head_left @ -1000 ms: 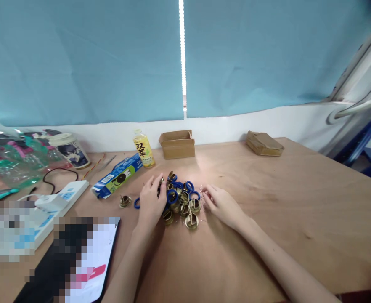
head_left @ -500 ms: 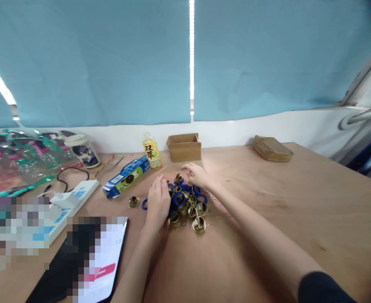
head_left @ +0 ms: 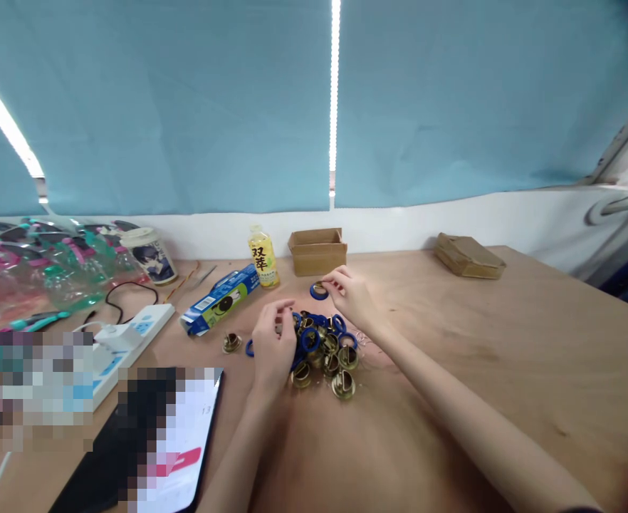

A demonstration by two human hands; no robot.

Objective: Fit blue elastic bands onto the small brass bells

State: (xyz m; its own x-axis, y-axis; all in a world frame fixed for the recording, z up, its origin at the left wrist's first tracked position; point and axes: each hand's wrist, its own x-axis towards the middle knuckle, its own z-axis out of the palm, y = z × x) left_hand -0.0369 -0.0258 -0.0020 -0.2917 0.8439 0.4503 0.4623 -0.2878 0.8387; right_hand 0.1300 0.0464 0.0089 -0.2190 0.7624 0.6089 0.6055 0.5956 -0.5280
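Note:
My right hand (head_left: 347, 291) pinches a blue ring (head_left: 319, 291) with a brass-coloured piece in it, lifted just above the pile and in front of the open cardboard box. The pile (head_left: 325, 342) is made of several blue rings and brass-coloured round fittings with upright tabs, lying mixed together. My left hand (head_left: 274, 340) rests at the pile's left side, its fingers curved and apart. It covers part of the pile. Left of it, one brass-coloured round fitting (head_left: 231, 343) lies by itself, and a blue ring (head_left: 250, 348) peeks out beside the hand.
Behind the pile stand an open cardboard box (head_left: 318, 253), a yellow drink bottle (head_left: 263, 258) and a blue carton (head_left: 222, 299). At the left are a power strip (head_left: 132, 338), a phone (head_left: 180, 442), a cup (head_left: 151, 258) and plastic bottles. A flattish brown package (head_left: 468, 256) lies far right.
My right hand has risen from the pile with a blue ring and brass-coloured piece between its fingers. My left hand's fingers have curled and separated. The view has shifted slightly.

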